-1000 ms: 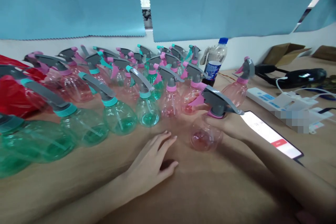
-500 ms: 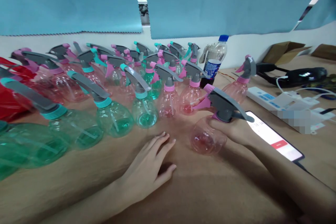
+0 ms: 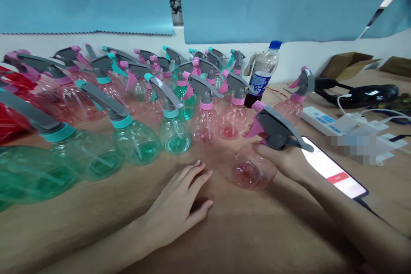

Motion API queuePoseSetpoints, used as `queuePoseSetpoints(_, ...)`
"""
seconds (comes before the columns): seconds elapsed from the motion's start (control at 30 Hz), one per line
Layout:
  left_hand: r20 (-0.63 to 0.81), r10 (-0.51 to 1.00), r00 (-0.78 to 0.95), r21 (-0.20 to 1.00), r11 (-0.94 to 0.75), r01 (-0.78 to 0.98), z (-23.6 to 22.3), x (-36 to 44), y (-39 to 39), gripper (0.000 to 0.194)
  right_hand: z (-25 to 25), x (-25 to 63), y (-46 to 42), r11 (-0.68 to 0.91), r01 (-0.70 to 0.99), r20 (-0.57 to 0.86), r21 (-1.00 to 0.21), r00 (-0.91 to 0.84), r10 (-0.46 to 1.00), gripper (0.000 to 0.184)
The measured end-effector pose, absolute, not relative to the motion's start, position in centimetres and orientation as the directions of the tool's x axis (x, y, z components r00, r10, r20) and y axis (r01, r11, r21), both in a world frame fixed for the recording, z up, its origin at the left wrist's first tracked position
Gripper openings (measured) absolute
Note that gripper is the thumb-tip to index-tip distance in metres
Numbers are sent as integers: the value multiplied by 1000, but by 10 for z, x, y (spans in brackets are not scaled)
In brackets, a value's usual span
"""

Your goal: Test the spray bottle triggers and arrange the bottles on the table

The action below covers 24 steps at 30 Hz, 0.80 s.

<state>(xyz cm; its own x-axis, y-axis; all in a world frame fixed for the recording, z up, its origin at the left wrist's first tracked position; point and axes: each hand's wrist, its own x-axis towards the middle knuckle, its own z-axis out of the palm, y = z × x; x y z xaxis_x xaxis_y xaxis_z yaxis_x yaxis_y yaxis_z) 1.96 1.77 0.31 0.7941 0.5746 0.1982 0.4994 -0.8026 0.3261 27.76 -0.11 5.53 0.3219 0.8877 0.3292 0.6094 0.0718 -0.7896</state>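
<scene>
My right hand (image 3: 282, 160) is wrapped round the neck of a clear pink spray bottle (image 3: 250, 173) with a grey and pink trigger head (image 3: 276, 126). Its fingertips show by the pink trigger; the rest of the fingers are hidden behind the bottle. A little pink liquid sits in the bottle, which is tilted slightly. My left hand (image 3: 180, 199) lies palm down on the wooden table (image 3: 218, 235), fingers stretched out, holding nothing. Just beyond it stands a green spray bottle (image 3: 175, 137), and beside that a pink spray bottle (image 3: 206, 126).
Several more green and pink spray bottles (image 3: 136, 143) crowd the left and back. A cola-like drink bottle (image 3: 261, 72) stands near the wall. To the right are a lit phone (image 3: 335, 171), a white power strip (image 3: 324, 120) with cables, a black device (image 3: 372, 94) and an open cardboard box (image 3: 346, 64).
The pink trigger on the held bottle now sits closer to its head, with fingertips showing at it. The view has shifted slightly; my left hand stays flat on the table.
</scene>
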Motion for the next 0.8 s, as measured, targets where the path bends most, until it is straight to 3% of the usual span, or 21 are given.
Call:
queuePoseSetpoints(0.1,203,576,792,328,-802,499,2,19,18,49,55,278,-3,57,605,303,-794,313,900,20)
queuePoseSetpoints(0.23,215,579,786,341,-799,495,1,19,17,48,54,278,-2,113,584,298,-804,230,926,2)
queuePoseSetpoints(0.37,211,572,792,326,-805,495,1,19,18,48,51,280,0,181,529,312,-829,170,935,26)
queuePoseSetpoints(0.63,198,562,803,280,-818,503,0,18,18,46,50,278,0,122,512,322,-850,322,891,36)
queuePoseSetpoints(0.8,200,554,808,269,-824,498,0,19,19,45,49,280,2,174,493,322,-852,232,918,40)
